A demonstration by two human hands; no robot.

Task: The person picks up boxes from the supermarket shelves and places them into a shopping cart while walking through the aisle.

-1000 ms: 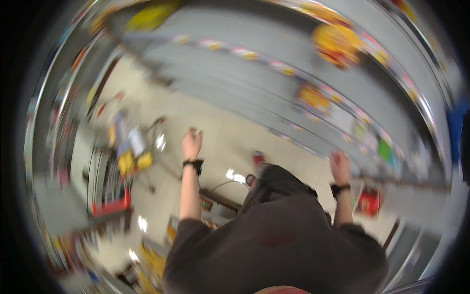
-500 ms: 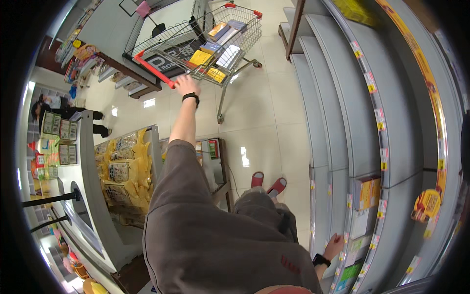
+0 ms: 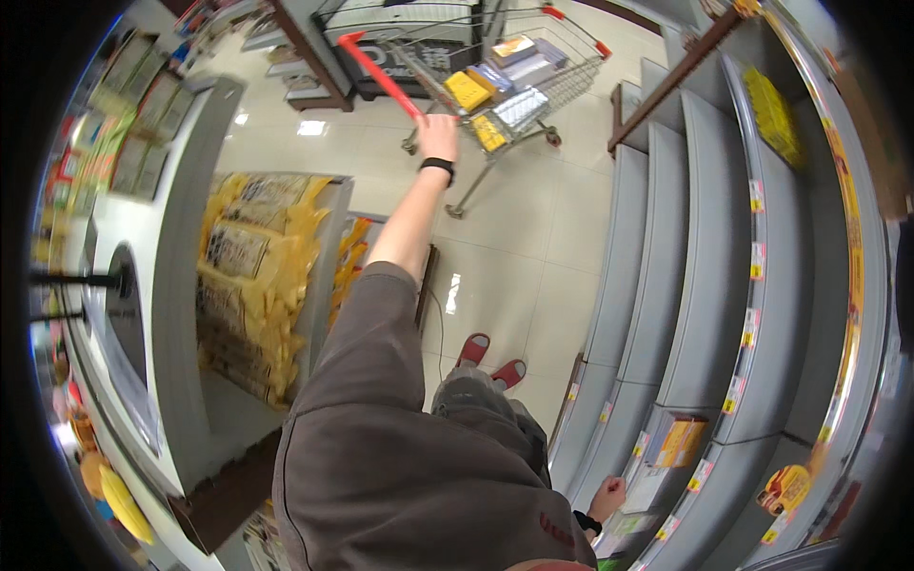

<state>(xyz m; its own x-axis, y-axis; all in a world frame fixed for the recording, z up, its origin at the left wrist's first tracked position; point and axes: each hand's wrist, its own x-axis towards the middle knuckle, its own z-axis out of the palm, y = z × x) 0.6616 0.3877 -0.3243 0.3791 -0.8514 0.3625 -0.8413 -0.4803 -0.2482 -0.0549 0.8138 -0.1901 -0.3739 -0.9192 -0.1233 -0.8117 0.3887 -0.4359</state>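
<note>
My left hand (image 3: 438, 140) is wrapped round the near end of the red handle (image 3: 379, 78) of a wire shopping cart (image 3: 562, 57). Yellow boxes (image 3: 467, 90), a silvery-white pack (image 3: 521, 108) and several grey-blue and orange boxes (image 3: 514, 49) lie in the cart. Low at the right, my right hand (image 3: 606, 498) hangs beside the shelf edge with its fingers curled in and nothing visible in them. Closest to it are an orange box (image 3: 682, 442) and a white pack (image 3: 645, 488) on the shelf.
Grey tiered shelves (image 3: 700, 257) with price tags line the right side; a yellow pack (image 3: 773, 114) lies on an upper tier. To the left stands a rack of yellow bags (image 3: 249, 276) beside a white counter (image 3: 143, 224). A thin cable (image 3: 440, 324) runs across the tiled floor.
The view has turned, and the cart with my left hand on its handle now appears farther right. My right hand shows farther left and lower. The yellow bags look nearer.
</note>
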